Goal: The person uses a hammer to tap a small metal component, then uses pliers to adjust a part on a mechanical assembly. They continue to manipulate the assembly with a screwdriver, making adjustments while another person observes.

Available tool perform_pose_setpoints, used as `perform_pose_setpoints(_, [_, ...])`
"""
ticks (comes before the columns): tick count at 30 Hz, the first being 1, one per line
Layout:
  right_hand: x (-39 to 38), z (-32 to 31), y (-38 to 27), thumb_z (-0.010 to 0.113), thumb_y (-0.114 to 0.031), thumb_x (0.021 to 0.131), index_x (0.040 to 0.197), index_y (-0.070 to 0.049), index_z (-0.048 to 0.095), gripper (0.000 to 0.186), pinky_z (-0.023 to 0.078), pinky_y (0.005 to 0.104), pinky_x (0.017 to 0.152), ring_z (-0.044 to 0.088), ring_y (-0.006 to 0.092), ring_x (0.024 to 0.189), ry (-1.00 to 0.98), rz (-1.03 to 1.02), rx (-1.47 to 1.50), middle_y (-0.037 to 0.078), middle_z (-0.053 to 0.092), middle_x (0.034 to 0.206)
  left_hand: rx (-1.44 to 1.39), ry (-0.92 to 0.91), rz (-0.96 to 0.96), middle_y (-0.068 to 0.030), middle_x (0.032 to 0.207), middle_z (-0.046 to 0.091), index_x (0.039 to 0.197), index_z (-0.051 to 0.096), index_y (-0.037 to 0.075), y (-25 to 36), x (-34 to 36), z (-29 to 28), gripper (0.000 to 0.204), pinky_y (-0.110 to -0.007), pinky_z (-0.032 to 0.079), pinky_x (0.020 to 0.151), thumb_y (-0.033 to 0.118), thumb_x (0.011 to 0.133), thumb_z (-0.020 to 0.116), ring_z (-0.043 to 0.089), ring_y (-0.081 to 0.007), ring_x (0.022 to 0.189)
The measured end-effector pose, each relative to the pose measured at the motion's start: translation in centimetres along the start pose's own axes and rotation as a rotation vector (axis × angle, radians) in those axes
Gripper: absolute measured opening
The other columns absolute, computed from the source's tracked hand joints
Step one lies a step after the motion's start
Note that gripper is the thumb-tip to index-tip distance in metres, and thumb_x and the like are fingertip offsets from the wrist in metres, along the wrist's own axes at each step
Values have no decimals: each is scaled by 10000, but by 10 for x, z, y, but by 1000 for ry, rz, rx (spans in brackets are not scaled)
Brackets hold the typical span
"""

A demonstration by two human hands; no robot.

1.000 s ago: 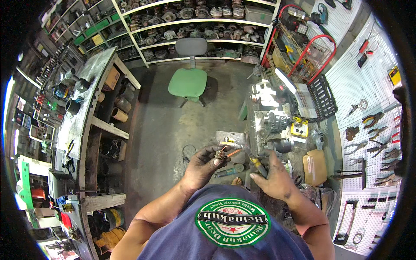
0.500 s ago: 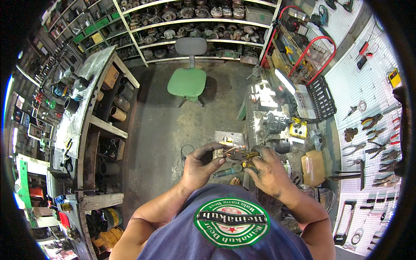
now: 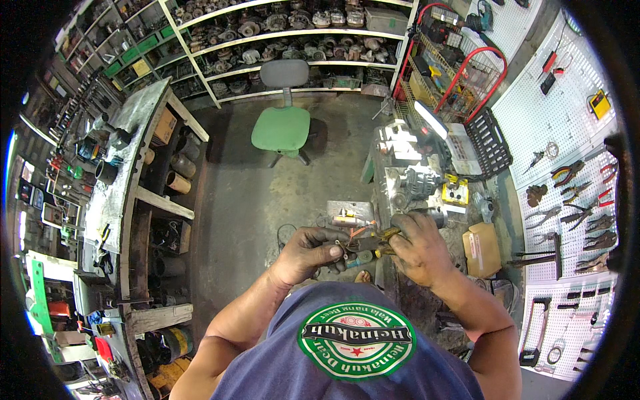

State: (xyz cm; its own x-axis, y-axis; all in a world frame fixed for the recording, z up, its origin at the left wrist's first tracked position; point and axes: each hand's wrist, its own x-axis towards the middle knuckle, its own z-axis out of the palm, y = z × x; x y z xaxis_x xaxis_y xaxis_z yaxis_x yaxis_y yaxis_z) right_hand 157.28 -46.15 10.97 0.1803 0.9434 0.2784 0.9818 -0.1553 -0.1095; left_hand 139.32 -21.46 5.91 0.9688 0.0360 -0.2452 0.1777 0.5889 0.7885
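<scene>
In the head view, at lower centre, the left hand (image 3: pixel 308 257) pinches a small wired part (image 3: pixel 345 248) between thumb and fingers. Just right of it, the right hand (image 3: pixel 421 248) grasps yellow-handled pliers (image 3: pixel 389 233), nose toward the part; contact is hard to tell. Floor (image 3: pixel 233 200) spreads from the hands to the long workbench's (image 3: pixel 137 133) edge at left; a green chair (image 3: pixel 281 129) stands upper centre, well apart.
</scene>
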Motion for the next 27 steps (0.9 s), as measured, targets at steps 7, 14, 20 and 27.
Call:
perform_pose_setpoints(7, [5,-1,-3,824,-312,944,1139,-33,760,346,560,516,1004,653,439,1204,-314,298,624,226,666,1380,-174,-50,42,-203,1154,792,1365,688,-83,-8,6,1,560,-360,636,857,319,1000,826,772,-247,939])
perform_pose_setpoints(14, [-4,-28,-16,861,-298,903,1100,-60,785,319,538,521,999,648,428,1164,-145,192,217,191,689,1284,-191,15,75,-163,1193,781,1387,681,-47,-17,5,-4,519,-379,621,867,271,1004,830,763,-250,952])
perform_pose_setpoints(20, [4,-48,-19,849,-294,877,1053,-72,790,290,523,527,986,614,385,1168,-213,155,33,176,657,1332,-72,56,103,-157,1210,788,1379,688,-48,-19,6,-5,494,-390,609,921,204,986,847,760,-257,1058])
perform_pose_setpoints(27, [11,-59,-20,745,-297,931,1057,-67,816,271,517,511,948,635,362,1105,-252,121,48,159,661,1096,-32,48,137,-123,1235,787,1420,694,-43,-19,6,-6,444,-358,624,986,73,1010,817,753,-199,1052])
